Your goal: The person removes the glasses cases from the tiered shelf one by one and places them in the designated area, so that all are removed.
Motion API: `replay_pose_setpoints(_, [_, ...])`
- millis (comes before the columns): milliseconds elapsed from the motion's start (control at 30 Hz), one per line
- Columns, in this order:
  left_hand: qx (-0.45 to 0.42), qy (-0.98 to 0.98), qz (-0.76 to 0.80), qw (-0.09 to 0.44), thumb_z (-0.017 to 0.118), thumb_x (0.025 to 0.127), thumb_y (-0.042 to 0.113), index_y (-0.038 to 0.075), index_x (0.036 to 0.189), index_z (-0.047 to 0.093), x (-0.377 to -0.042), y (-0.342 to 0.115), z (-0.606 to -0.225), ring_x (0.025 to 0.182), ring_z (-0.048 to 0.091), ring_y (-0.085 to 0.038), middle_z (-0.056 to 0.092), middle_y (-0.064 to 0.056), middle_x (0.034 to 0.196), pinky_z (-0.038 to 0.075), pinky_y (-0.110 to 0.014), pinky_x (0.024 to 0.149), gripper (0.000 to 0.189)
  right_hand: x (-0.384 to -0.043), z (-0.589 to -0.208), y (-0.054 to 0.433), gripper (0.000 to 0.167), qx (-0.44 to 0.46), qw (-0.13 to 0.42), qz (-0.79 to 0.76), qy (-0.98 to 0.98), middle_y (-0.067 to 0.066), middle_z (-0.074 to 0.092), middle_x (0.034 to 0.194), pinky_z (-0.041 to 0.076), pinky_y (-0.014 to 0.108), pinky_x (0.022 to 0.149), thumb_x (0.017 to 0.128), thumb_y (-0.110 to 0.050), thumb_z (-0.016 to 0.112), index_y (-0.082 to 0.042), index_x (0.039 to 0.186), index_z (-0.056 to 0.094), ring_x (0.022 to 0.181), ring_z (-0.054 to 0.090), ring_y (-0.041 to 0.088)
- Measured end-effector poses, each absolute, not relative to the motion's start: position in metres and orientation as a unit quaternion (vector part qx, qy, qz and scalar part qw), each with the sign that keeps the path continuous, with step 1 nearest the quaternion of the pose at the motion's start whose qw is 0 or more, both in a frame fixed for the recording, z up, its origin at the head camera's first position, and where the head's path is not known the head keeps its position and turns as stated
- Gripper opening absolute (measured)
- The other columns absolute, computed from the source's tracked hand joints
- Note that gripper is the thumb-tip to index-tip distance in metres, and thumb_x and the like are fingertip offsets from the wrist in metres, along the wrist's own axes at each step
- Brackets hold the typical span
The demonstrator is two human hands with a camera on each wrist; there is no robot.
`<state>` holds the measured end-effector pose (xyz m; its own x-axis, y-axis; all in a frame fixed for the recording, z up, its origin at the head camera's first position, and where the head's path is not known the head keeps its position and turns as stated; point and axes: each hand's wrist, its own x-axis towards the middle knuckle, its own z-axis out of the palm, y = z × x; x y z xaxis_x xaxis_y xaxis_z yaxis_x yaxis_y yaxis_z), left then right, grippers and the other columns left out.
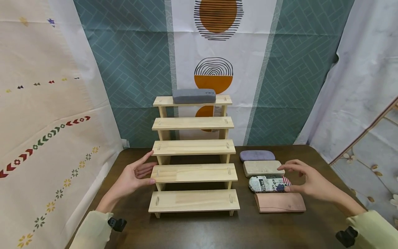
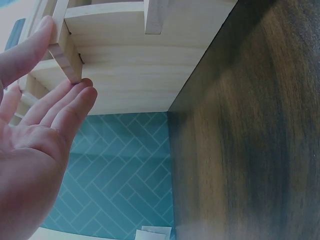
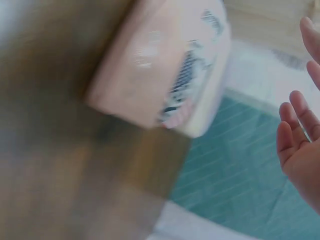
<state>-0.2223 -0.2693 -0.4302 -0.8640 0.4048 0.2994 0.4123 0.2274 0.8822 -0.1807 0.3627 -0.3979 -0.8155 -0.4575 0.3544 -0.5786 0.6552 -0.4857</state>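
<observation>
My left hand (image 1: 133,176) grips the left end of a step on a light wooden stepped display rack (image 1: 194,147). In the left wrist view, the thumb lies at one edge of the board and several fingertips touch its other edge. My right hand (image 1: 311,178) hovers with bent, spread fingers above the right ends of several glasses cases, holding nothing. Beneath and beside it lie a cream case (image 1: 261,168), a newspaper-and-flag print case (image 1: 267,184) and a pink flap case (image 1: 280,202). Behind them is a purple case (image 1: 257,155).
A grey-blue glasses case (image 1: 194,96) sits on the rack's top step. The rack and the other cases stand on a dark wooden table (image 1: 192,231). Patterned cloths hang around it, with a teal and white curtain (image 1: 133,69) behind.
</observation>
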Motion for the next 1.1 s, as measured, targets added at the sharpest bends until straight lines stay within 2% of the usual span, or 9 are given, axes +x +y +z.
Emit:
replay_pose_setpoints(167, [-0.263,-0.784,-0.562,0.005,0.087,0.083,-0.005,0.016,0.168,0.031,-0.222,-0.270,-0.430,0.137,0.052,-0.046,0.050,-0.030,0.152,0.050,-0.038,0.106,0.103,-0.194,-0.372,0.339,0.058,0.305,0.096,0.301,-0.898,-0.004,0.058,0.130,0.048,0.028,0.077,0.081,-0.017,0.094,-0.018,0.135,0.070,0.110,0.052,0.005])
replay_pose_setpoints(333, [-0.261,-0.787,-0.558,0.005,0.087,0.083,-0.004,0.016,0.168,0.032,-0.222,-0.270,-0.430,0.137,0.052,-0.045,0.049,-0.028,0.152,0.050,-0.037,0.106,0.103,-0.206,-0.349,0.311,0.053,0.318,0.105,0.317,-0.887,-0.005,0.058,0.119,0.043,0.026,0.067,0.085,-0.015,0.092,-0.019,0.133,0.070,0.093,0.050,0.007])
replay_pose_setpoints(400, [-0.261,-0.788,-0.558,0.005,0.087,0.083,-0.003,0.016,0.168,0.032,-0.222,-0.270,-0.430,0.137,0.052,-0.045,0.050,-0.028,0.152,0.050,-0.039,0.106,0.103,-0.211,-0.340,0.299,0.051,0.321,0.102,0.323,-0.884,-0.004,0.058,0.120,0.042,0.027,0.064,0.087,-0.015,0.090,-0.019,0.134,0.070,0.092,0.050,0.009])
replay_pose_setpoints(467, [-0.260,-0.788,-0.558,0.005,0.088,0.083,-0.003,0.016,0.168,0.032,-0.222,-0.270,-0.430,0.137,0.053,-0.045,0.050,-0.028,0.152,0.050,-0.040,0.106,0.103,-0.217,-0.331,0.287,0.050,0.324,0.099,0.321,-0.884,-0.003,0.059,0.122,0.044,0.030,0.067,0.089,-0.016,0.088,-0.020,0.135,0.069,0.094,0.050,0.010])
replay_pose_setpoints(567, [-0.261,-0.787,-0.559,0.005,0.087,0.084,-0.003,0.017,0.168,0.032,-0.222,-0.270,-0.430,0.137,0.052,-0.045,0.049,-0.028,0.153,0.050,-0.042,0.107,0.103,-0.229,-0.320,0.270,0.051,0.323,0.096,0.315,-0.888,-0.004,0.060,0.130,0.048,0.034,0.078,0.091,-0.020,0.087,-0.021,0.138,0.068,0.105,0.053,0.011])
replay_pose_setpoints(700, [-0.260,-0.787,-0.560,0.006,0.087,0.084,-0.003,0.018,0.168,0.032,-0.222,-0.270,-0.431,0.137,0.053,-0.044,0.050,-0.028,0.153,0.049,-0.043,0.107,0.103,-0.251,-0.306,0.251,0.053,0.329,0.106,0.304,-0.888,-0.002,0.062,0.131,0.049,0.042,0.090,0.091,-0.022,0.087,-0.019,0.140,0.067,0.108,0.055,0.014])
replay_pose_setpoints(933, [-0.251,-0.789,-0.561,0.002,0.087,0.084,-0.003,0.019,0.168,0.032,-0.222,-0.270,-0.432,0.137,0.052,-0.045,0.050,-0.028,0.152,0.049,-0.047,0.107,0.103,-0.291,-0.277,0.217,0.057,0.328,0.114,0.307,-0.886,0.010,0.060,0.141,0.047,0.053,0.098,0.093,-0.023,0.084,-0.011,0.145,0.063,0.117,0.056,0.028])
replay_pose_setpoints(1100, [-0.250,-0.787,-0.564,0.001,0.087,0.084,-0.003,0.019,0.168,0.032,-0.222,-0.270,-0.432,0.138,0.052,-0.045,0.050,-0.027,0.153,0.049,-0.048,0.107,0.103,-0.322,-0.259,0.194,0.063,0.307,0.107,0.323,-0.889,0.011,0.056,0.148,0.044,0.056,0.105,0.093,-0.025,0.084,-0.008,0.148,0.059,0.126,0.051,0.032])
